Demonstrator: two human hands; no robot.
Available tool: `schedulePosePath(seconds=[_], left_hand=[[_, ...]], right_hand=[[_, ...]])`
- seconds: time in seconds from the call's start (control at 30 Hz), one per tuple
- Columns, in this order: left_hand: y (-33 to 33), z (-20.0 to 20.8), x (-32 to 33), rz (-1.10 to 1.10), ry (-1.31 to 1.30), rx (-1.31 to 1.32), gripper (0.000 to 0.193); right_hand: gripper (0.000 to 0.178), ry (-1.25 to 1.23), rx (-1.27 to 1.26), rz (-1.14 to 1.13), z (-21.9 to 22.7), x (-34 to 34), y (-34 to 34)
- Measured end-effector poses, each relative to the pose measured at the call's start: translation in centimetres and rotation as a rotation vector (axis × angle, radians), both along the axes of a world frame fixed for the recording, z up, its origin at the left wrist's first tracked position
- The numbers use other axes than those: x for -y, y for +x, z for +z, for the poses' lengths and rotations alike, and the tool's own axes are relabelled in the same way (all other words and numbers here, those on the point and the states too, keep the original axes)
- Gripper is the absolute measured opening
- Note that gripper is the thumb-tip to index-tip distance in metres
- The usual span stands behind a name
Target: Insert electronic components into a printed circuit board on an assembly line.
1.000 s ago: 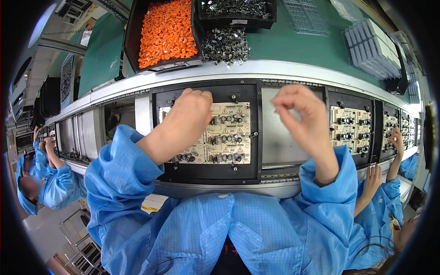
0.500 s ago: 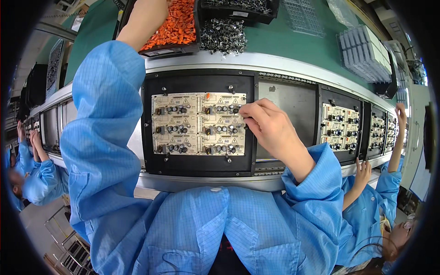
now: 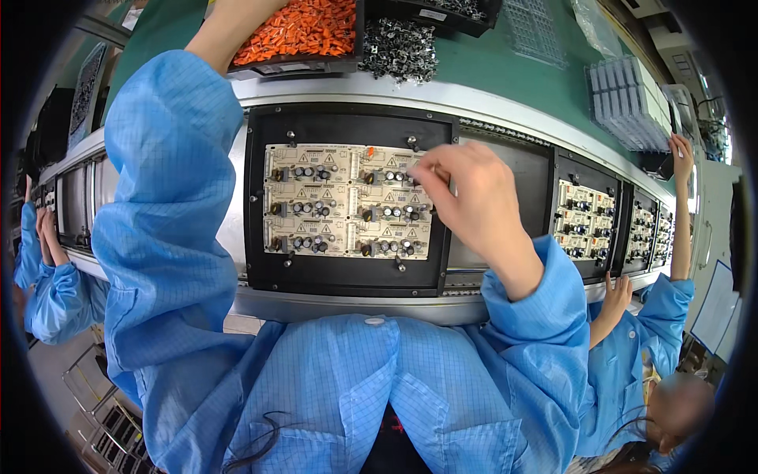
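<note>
In front of me a black fixture (image 3: 347, 278) on the rail line holds a cream circuit board panel (image 3: 312, 189) with rows of capacitors and other small components. One small orange part (image 3: 371, 152) stands near the panel's upper middle. My right hand (image 3: 478, 193) is over the panel's upper right corner, thumb and fingertips pinched together; whatever is between them is too small to make out. My left arm reaches up to a black bin (image 3: 296, 68) heaped with small orange parts (image 3: 320, 33). Only the back of my left hand (image 3: 237, 20) shows at the upper edge; its fingers are hidden.
Beside the bin lies a pile of small black-and-silver parts (image 3: 401, 51). Stacked pale trays (image 3: 628, 103) stand far right on the green bench (image 3: 474, 79). More boards in fixtures (image 3: 584, 221) line the rail to the right, near a co-worker's hand (image 3: 612, 304). Other people sit at left.
My right hand has lifted slightly off the panel's right edge, still pinched. My left hand sits higher, further out of the picture. The whole view has shifted a little.
</note>
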State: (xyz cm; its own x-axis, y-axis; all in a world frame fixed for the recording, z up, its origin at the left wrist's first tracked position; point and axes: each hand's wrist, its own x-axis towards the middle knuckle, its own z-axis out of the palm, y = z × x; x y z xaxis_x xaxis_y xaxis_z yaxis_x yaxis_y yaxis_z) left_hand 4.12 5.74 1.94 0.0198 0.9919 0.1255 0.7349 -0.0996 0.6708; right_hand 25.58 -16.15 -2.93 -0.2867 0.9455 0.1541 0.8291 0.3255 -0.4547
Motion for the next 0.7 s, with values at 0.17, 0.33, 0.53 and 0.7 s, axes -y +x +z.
schedulePosePath(seconds=[0.17, 0.33, 0.53, 0.7], left_hand=[[-3.5, -1.1, 2.5, -0.143, 0.179, 0.006, 0.017], [-10.5, -4.4, 6.3, -0.299, 0.011, -0.093, 0.018], [-14.3, -7.7, 11.6, -0.213, -0.037, 0.393, 0.012], [-15.3, -9.2, 13.0, -0.122, -0.181, 0.446, 0.008]], right_hand=[[0.027, -0.282, 0.039, -0.171, -2.1, -4.7, -4.8], [0.034, -0.492, 0.063, -0.150, -3.8, -7.1, -5.8], [0.030, -0.551, -0.001, -0.210, -4.2, -6.5, -5.3], [0.026, -0.418, -0.033, -0.255, -4.9, -4.5, -5.2]])
